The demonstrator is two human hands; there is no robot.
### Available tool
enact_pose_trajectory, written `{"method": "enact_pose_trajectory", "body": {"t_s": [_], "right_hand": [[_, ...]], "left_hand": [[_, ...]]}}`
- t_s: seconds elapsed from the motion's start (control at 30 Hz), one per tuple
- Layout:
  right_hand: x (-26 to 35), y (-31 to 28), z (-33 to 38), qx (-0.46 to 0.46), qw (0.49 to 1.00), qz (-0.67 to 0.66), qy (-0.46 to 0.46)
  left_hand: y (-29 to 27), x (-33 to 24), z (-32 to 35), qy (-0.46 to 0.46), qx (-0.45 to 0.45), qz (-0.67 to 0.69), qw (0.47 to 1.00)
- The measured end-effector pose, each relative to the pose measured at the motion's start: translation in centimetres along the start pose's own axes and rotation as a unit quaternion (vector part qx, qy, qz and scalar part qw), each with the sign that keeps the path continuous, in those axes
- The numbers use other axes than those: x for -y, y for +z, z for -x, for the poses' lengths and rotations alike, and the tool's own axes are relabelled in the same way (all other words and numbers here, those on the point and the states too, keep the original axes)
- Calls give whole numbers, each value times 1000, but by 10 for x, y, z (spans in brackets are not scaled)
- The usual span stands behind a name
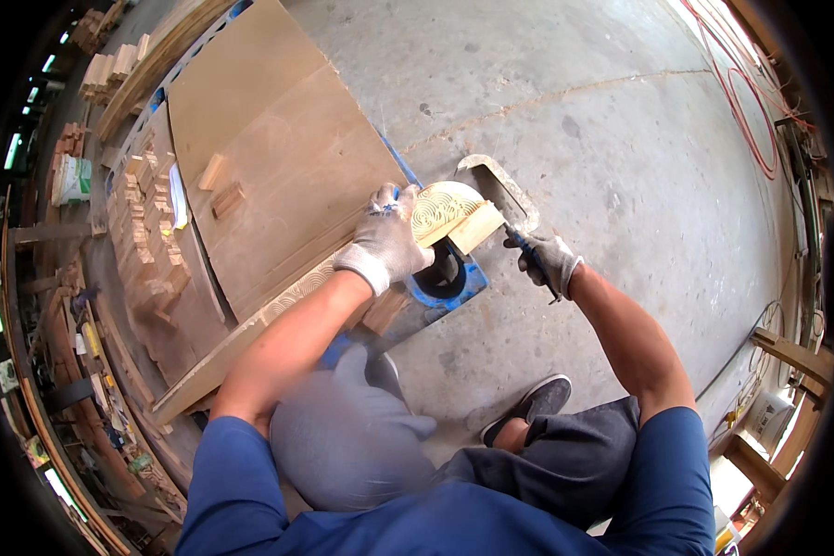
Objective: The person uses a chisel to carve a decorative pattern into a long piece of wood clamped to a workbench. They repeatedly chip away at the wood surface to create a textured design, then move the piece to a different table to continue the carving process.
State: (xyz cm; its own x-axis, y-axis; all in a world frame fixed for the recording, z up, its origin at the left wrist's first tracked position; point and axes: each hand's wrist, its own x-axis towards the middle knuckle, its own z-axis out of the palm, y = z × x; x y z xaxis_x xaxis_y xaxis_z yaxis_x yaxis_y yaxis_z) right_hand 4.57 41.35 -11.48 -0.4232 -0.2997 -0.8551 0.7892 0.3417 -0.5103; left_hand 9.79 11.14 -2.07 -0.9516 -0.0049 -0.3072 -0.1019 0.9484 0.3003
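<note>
My left hand (382, 239), in a pale work glove, is closed over the edge of a long carved board (445, 206) near its rounded, swirl-patterned end. A plain wood block (476, 228) lies against that end. To the right, a worn metal C-clamp (508, 196) stands with its curved frame beside the block. My gloved right hand (550, 263) is closed around the dark screw end of the clamp. Whether the clamp's jaws touch the wood cannot be made out. Beneath the board end sits a blue support (463, 289) with a round opening.
A brown sheet-topped table (278, 148) bears two small wood blocks (227, 199). Further left, many short wood pieces (144, 222) sit on another board. Concrete floor (621, 176) spreads to the right, with a red hose (741, 102) by the far wall. My shoe (539, 400) is below.
</note>
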Motion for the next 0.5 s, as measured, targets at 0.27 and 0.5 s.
{"method": "enact_pose_trajectory", "body": {"t_s": [0.27,0.5], "right_hand": [[34,-14,71,-99,989,-33,-107],[24,11,138,-200,923,77,-321]], "left_hand": [[14,-2,-3,28,-39,-35,998],[10,-12,-10,37,-42,-64,996]]}}
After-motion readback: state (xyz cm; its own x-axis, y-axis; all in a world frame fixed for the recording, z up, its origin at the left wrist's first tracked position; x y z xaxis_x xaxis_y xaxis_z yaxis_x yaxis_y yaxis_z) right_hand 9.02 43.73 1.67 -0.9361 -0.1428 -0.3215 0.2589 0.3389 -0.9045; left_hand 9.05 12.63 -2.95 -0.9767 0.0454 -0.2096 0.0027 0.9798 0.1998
